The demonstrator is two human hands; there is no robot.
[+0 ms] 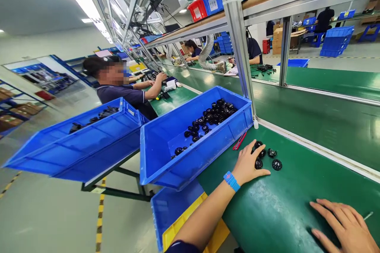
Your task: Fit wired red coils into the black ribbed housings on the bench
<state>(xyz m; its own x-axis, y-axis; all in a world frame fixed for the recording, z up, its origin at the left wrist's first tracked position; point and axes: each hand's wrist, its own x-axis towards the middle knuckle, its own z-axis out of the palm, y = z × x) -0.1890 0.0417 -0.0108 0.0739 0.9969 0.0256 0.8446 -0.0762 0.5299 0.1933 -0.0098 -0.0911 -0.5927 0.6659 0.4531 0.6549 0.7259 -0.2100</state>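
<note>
My left hand, a blue band on its wrist, reaches over the green tabletop. Its fingers are stretched and apart, curved beside several small, round, glossy black parts. Whether the fingertips touch them I cannot tell. Just right of that hand, two more black parts lie on the table. My right hand is at the lower right with its fingers spread, low over the green surface. A thin pale stick-like thing shows beside it, partly hidden.
A large blue bin with many black parts stands left of my hands. Near its corner lies a red cutter-like tool. A metal post rises behind. Further left are another blue bin and a co-worker.
</note>
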